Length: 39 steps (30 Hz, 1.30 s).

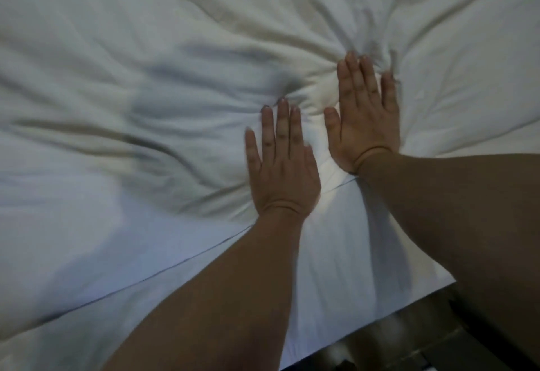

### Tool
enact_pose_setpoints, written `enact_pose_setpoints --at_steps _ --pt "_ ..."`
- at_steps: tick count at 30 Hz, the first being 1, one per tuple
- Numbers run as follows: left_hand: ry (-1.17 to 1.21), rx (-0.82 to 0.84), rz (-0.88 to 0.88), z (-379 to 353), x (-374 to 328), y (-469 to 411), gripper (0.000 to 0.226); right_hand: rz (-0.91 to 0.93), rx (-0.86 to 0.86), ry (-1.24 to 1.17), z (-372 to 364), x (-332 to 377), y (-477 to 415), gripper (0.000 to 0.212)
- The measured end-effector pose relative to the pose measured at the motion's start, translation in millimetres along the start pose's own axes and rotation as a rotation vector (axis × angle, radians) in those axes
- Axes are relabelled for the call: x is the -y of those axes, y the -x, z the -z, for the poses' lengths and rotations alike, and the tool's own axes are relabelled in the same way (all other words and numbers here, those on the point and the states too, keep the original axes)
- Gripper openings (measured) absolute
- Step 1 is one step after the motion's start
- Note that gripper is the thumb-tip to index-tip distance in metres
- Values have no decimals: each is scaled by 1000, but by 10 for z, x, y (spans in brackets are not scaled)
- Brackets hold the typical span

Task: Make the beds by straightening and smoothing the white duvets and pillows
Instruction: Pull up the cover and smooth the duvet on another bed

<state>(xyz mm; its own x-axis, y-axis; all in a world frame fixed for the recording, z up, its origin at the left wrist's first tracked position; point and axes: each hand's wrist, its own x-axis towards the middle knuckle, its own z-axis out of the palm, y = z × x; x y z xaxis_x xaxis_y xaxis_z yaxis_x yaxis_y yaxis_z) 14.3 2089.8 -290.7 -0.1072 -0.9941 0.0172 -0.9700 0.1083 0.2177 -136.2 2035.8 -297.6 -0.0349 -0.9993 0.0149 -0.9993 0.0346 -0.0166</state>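
1. Left hand (pixel 282 166) lies flat, fingers straight, pressing the white duvet (pixel 131 84) near the bed's near edge.
2. Right hand (pixel 363 119) presses flat just beside it, farther in, creases fanning out.

Bed (pixel 420 280) white, one corner in view. Rumpled white duvet (pixel 140 84) directly on it, covering most of the top. Deep creases across duvet, bunched tightest close to its near edge. Smooth flat sheet (pixel 330 253) bare just beside that duvet edge, reaching the bed corner. Dark floor (pixel 409 341) beyond, well apart from duvet.
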Motion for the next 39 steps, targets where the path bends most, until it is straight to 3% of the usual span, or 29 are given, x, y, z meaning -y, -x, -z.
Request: enact_pose_setpoints --at_steps 19,26,30,35,39 --pt "-87 59 -5 -203 54 -5 76 16 59 2 -52 7 -18 73" --pt "-128 69 60 -230 30 -21 76 99 69 -30 48 -38 -10 74" --pt "-129 52 76 -154 -7 -24 75 290 135 -13 248 -571 -15 75" --pt "-121 17 71 -166 -2 -12 75 54 149 52 389 -1776 -160 75" --pt "-115 3 75 -193 24 -12 75 26 119 58 217 -1784 -181 74"
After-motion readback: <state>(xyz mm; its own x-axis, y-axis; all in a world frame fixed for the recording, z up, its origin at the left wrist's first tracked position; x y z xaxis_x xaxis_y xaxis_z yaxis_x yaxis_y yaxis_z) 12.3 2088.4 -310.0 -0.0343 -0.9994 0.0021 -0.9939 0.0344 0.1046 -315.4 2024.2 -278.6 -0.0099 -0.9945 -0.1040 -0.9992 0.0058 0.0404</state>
